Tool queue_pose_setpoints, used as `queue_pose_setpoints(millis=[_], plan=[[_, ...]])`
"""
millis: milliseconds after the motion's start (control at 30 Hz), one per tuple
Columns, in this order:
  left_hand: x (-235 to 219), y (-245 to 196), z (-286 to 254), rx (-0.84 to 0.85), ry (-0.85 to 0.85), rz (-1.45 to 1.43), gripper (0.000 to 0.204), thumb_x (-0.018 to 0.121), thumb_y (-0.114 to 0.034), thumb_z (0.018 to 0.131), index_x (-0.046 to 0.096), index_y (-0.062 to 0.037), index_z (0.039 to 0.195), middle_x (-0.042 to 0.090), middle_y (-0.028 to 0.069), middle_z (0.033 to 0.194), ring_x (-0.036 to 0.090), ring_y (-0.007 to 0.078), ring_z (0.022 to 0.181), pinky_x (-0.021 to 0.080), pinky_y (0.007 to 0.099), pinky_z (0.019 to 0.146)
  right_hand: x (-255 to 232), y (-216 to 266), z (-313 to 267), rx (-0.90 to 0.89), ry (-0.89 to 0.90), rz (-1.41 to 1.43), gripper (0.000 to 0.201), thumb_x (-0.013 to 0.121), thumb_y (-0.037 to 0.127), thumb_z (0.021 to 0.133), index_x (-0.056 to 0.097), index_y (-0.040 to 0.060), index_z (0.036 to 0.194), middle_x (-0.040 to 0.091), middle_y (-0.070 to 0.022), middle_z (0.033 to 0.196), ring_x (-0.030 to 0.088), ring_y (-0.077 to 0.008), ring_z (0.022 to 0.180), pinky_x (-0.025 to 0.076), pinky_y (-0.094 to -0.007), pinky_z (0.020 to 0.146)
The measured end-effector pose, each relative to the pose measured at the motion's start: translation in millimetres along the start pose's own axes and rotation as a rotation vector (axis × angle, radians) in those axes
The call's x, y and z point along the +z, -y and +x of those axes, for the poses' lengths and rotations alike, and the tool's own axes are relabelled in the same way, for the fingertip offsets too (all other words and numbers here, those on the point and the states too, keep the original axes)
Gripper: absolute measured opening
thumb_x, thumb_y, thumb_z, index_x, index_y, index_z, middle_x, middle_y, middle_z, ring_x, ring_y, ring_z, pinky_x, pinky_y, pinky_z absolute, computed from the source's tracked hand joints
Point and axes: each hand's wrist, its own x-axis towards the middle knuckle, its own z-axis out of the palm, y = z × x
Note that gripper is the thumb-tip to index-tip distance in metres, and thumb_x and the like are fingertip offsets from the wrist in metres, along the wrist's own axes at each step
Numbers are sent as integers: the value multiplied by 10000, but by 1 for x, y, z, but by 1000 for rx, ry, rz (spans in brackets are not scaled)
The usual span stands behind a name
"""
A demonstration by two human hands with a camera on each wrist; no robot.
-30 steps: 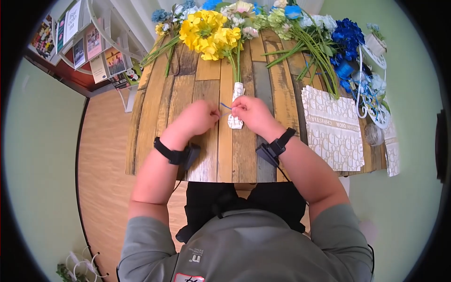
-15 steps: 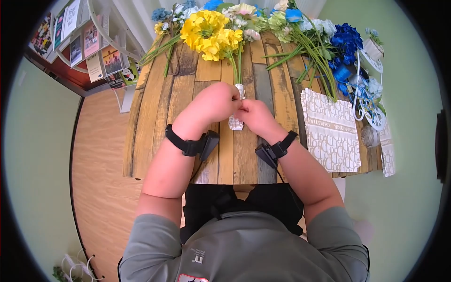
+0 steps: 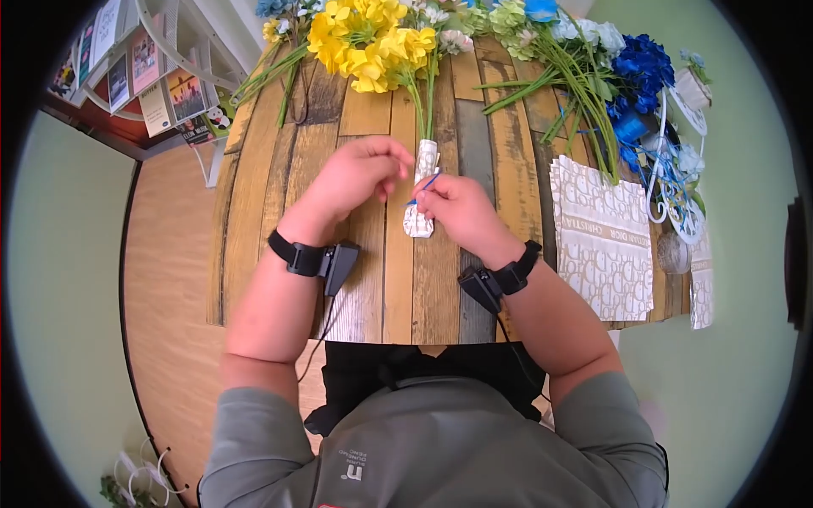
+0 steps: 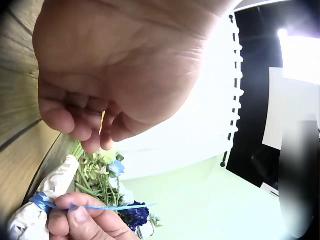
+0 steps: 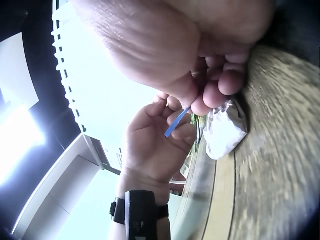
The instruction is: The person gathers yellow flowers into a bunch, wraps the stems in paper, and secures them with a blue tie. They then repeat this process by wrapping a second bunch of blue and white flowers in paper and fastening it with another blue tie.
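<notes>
Yellow flowers (image 3: 370,46) lie with their green stems (image 3: 428,102) toward the person, the stem ends wrapped in white patterned paper (image 3: 419,223). Around the paper runs a blue ribbon (image 4: 41,201), twisted narrow. My right hand (image 3: 464,216) pinches the ribbon between thumb and index finger beside the wrap; one loose end (image 5: 177,123) sticks out past the fingertips. To the left of the wrap, my left hand (image 3: 357,178) hovers with loosely bent fingers and holds nothing.
White patterned sheets (image 3: 603,245) lie at the right, near a spool (image 3: 674,253) and a white metal stand (image 3: 656,190). More green stems (image 3: 584,110) and dark blue flowers (image 3: 641,72) are behind them. A magazine rack (image 3: 161,76) stands left of the wooden table (image 3: 364,296).
My left hand went in to meet the right hand at the wrap, then drew back left, its fingers loosened. The right hand stays by the wrap. The head view has shifted slightly.
</notes>
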Motion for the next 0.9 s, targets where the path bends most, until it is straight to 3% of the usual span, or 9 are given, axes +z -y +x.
queue_pose_setpoints(millis=[100,167,367,467,567,633,833,900], plan=[[0,26,4,-61,78,23,138,580,-25,911,683,-19,1003,660,-6,830,581,70,659,490,228,601,-1,-3,2,-23,-12,68,151,615,82,954,694,-40,993,689,-57,807,613,-101,714,503,-265,662],[3,30,8,-58,124,94,120,597,-7,908,688,-16,985,673,-2,839,593,66,686,501,228,619,-4,2,0,21,21,65,162,600,100,991,684,-20,1060,668,-18,872,584,-79,770,491,-235,719],[6,32,10,54,178,175,120,703,-45,876,706,-11,991,669,-14,821,603,66,725,507,236,642,-14,4,2,120,-7,352,157,587,109,994,689,17,1071,651,11,857,562,-62,757,461,-207,704],[12,35,9,114,127,117,129,753,-66,853,721,-10,965,672,-7,819,602,68,732,507,249,656,-16,3,4,146,-9,439,165,583,125,1001,686,16,1071,646,14,849,552,-52,748,449,-197,692],[18,37,10,125,40,256,126,780,-78,831,728,-1,917,669,30,791,615,102,714,507,275,666,-17,5,3,151,-8,446,165,589,127,1000,684,17,1078,646,17,849,547,-52,748,446,-199,693],[22,37,9,264,-61,457,140,810,-72,828,723,4,907,642,1,810,571,74,720,469,251,651,-19,2,3,145,-9,469,163,594,127,998,684,16,1077,646,17,850,547,-52,750,446,-199,697],[28,38,6,489,-158,561,86,766,-42,841,707,11,876,591,-7,739,550,88,669,453,268,610,-20,2,3,110,9,524,158,611,122,990,690,14,1074,643,14,850,549,-53,761,447,-201,711],[27,36,5,399,-109,512,62,727,-51,849,712,-1,883,608,30,717,568,117,633,469,287,593,-19,4,2,106,-1,503,159,614,121,988,694,14,1075,642,12,850,548,-54,762,447,-201,714]])
